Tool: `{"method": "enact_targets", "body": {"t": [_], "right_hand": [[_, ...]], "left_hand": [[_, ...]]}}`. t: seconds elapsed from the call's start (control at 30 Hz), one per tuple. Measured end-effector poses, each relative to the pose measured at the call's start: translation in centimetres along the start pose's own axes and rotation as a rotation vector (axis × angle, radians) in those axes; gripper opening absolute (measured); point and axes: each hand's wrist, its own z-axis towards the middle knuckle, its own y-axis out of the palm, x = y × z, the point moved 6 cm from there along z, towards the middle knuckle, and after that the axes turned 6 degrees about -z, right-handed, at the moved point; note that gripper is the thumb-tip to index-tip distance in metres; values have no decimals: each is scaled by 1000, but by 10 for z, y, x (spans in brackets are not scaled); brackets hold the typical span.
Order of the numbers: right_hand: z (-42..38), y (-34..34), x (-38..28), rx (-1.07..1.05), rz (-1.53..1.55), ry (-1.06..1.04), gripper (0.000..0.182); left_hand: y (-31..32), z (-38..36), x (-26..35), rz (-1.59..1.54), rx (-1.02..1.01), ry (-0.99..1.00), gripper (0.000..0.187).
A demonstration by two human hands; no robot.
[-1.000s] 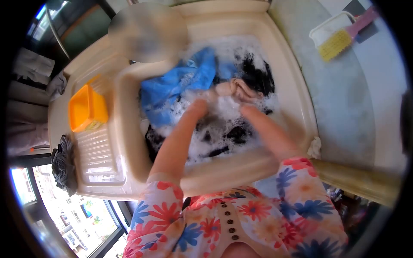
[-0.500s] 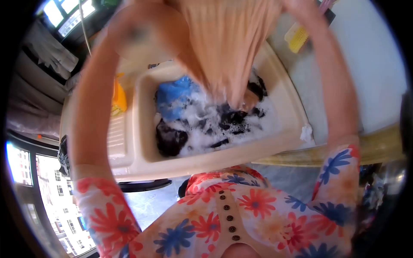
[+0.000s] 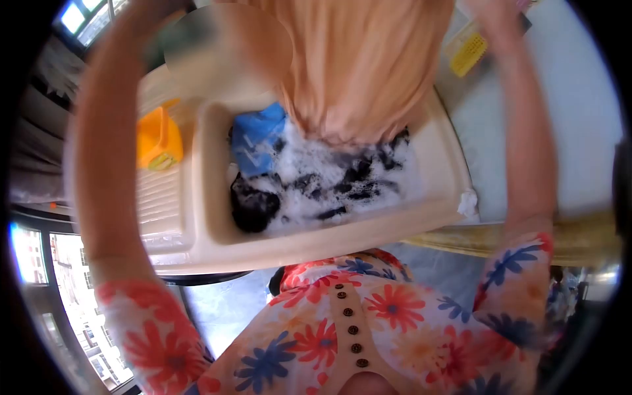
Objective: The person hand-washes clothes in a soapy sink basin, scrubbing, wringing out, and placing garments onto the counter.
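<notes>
A tan garment (image 3: 368,66) hangs spread between my raised hands, its lower edge bunched just over the suds in the beige sink basin (image 3: 217,191). My left hand (image 3: 153,14) is at the top left, smeared and partly cut off by the frame. At the top right is my right hand (image 3: 495,18), its fingers mostly out of sight. Both appear closed on the garment's upper part, though the grips themselves are not visible. Below, a blue cloth (image 3: 258,138) and dark wet clothes (image 3: 253,205) lie in white foam (image 3: 309,164).
An orange plastic container (image 3: 159,139) stands on the ribbed washboard (image 3: 161,210) left of the basin. A yellow-bristled brush (image 3: 469,55) lies on the pale counter (image 3: 573,131) at right. A crumpled white scrap (image 3: 467,203) sits at the sink's right corner.
My hands have moved farther apart. The tan garment has spread wider, and its narrow lower end has risen out of the foam into a broad, rounded edge.
</notes>
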Motion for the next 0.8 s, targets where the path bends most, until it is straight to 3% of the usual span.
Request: {"method": "enact_targets", "body": {"t": [0.03,0.07,0.1,0.13,0.17,0.2,0.23,0.27,0.37,0.47,0.57,0.6,0.63,0.67,0.7,0.73,0.77,0.8], "right_hand": [[-34,37,41,-197,32,-45,27],[-87,48,3,-283,120,-18,27],[-127,89,39,-399,242,71,26],[-174,133,82,-554,206,138,30],[-209,150,85,-699,135,226,28],[-252,187,106,-785,333,318,25],[-265,192,87,-838,130,80,20],[-300,213,89,-906,87,78,17],[-347,242,72,-959,-307,-186,23],[-378,290,124,-1386,41,483,28],[-396,332,160,-1201,138,388,33],[-327,271,106,-1154,131,287,36],[-334,284,127,-1484,-15,223,30],[-332,271,148,-1333,556,681,27],[-324,254,155,-1061,1115,1100,23],[-324,256,154,-916,1087,1171,22],[-330,264,146,-762,1059,1236,22],[-304,242,94,-726,1048,1119,28]], "left_hand": [[35,5,-73,-207,-286,-129,22],[82,-11,-88,35,-306,-199,28],[128,-28,-103,279,-347,-266,35],[179,-45,-162,329,-269,-250,41],[211,-66,-166,177,-291,-405,37],[243,-82,-170,80,-378,-554,31],[281,-88,-180,82,-259,-217,29],[316,-103,-187,76,-137,120,28],[375,-128,-201,228,-129,35,30],[414,-116,-228,-41,-429,-365,34],[404,-96,-217,-160,-433,-502,34],[381,-95,-209,-584,-391,-659,36],[373,-102,-221,-1032,-474,-706,33],[363,-112,-240,-1487,-553,-738,31],[359,-113,-241,-1741,-452,-771,30],[355,-114,-241,-1999,-352,-792,30],[364,-119,-242,-2030,-88,-827,32],[368,-120,-238,-2043,175,-854,35]]}}
